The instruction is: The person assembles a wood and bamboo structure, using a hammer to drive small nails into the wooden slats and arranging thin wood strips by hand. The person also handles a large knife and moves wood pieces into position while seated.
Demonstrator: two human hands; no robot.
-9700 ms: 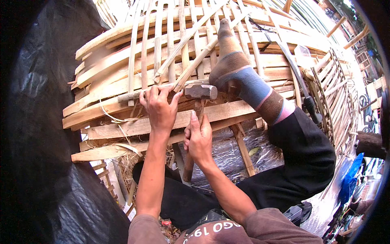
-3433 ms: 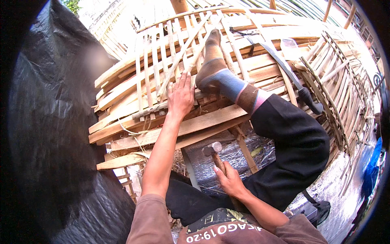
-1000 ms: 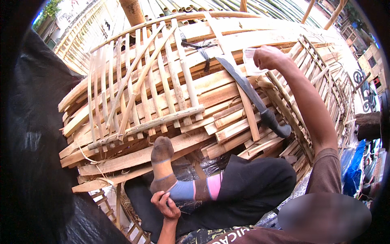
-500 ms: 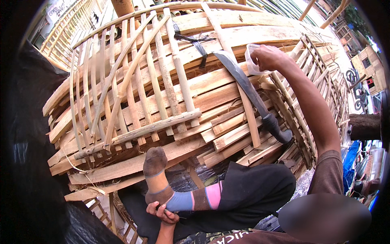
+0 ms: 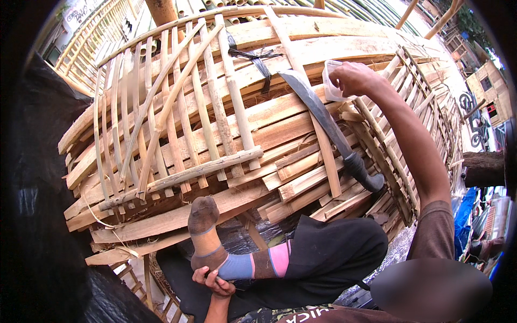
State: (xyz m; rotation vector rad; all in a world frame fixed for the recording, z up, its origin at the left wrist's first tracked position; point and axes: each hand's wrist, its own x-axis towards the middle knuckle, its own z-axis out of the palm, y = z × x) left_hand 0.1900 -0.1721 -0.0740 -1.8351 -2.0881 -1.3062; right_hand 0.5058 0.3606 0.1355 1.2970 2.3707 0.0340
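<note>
Your right hand pinches a clear plastic cup just above the machete; left hand grips your socked ankle; a careless reach risks brushing the blade.

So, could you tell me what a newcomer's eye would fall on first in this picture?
Probably the big stack of split bamboo slats and woven panels filling the middle, with a long dark machete lying slantwise across it. The right hand reaches to the far top of the stack at a clear plastic cup, while the left hand grips the ankle of a socked foot at the stack's near edge.
</note>
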